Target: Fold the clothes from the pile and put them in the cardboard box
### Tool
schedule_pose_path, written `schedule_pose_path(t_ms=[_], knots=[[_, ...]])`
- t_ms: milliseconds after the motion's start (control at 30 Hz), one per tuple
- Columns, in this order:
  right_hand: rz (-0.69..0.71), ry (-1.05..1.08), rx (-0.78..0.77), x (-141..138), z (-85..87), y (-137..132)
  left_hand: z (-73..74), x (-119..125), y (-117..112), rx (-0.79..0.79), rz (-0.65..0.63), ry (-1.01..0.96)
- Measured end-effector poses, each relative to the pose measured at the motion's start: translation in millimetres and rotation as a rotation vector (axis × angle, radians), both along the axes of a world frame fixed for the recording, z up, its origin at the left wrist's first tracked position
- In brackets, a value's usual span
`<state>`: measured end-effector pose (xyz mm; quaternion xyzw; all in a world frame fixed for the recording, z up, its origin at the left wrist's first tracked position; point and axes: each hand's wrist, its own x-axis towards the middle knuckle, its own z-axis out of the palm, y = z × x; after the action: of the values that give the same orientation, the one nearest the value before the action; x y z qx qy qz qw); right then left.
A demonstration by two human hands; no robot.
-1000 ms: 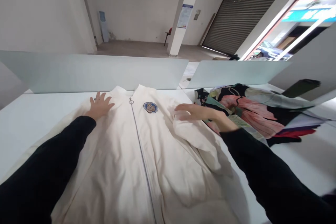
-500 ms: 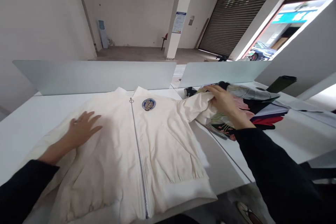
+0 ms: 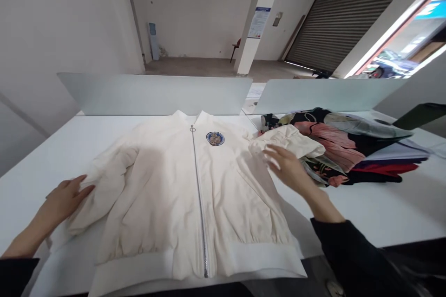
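**Left hand (image 3: 66,200) on the sleeve, right hand (image 3: 287,166) open above a cream bomber jacket (image 3: 156,199) on a white desk (image 3: 369,209)**

The left hand lay at the desk's near left side, fingers half-curled against the outer fold of the jacket's bunched sleeve (image 3: 108,181); whether it actually gripped the cloth could not be told. The right hand was open with its fingers spread, and blurred, just beside the jacket's other sleeve (image 3: 289,141), so any contact was hard to tell. That sleeve lay crumpled across the edge of a heap of patterned clothing (image 3: 343,144) in pink, black, green and red, towards the desk's right side.

The jacket lay face up and spread flat in the middle of the desk, its stand collar toward the far edge and its ribbed hem along the near edge. A silver zip (image 3: 199,204) with a ring pull ran down its closed front, and a round navy embroidered badge (image 3: 215,138) sat on the chest, right of the zip as seen from the desk's near edge. Black cuffs (image 3: 19,271) closed the left arm's sleeve at the frame's lower corner. Frosted glass dividers (image 3: 153,95) stood along the far edge, and a dark green object (image 3: 421,116) sat at the right edge.
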<state>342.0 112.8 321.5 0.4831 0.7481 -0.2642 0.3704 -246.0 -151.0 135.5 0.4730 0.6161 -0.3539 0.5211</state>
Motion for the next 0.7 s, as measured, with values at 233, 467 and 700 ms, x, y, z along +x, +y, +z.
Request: schedule_pose_path(t_ms=[233,467,700], knots=[[-0.066,-0.060,-0.283,-34,-7.0,-65,-16.0,-32,57,0.022,-0.126,-0.059],[-0.058,-0.130,-0.330,-28,-8.7,-71,-13.8,13,78,0.266,-0.271,0.191],[0.025,-0.190,-0.348,-46,-5.6,-71,-2.3,105,72,0.126,-0.134,-0.219]])
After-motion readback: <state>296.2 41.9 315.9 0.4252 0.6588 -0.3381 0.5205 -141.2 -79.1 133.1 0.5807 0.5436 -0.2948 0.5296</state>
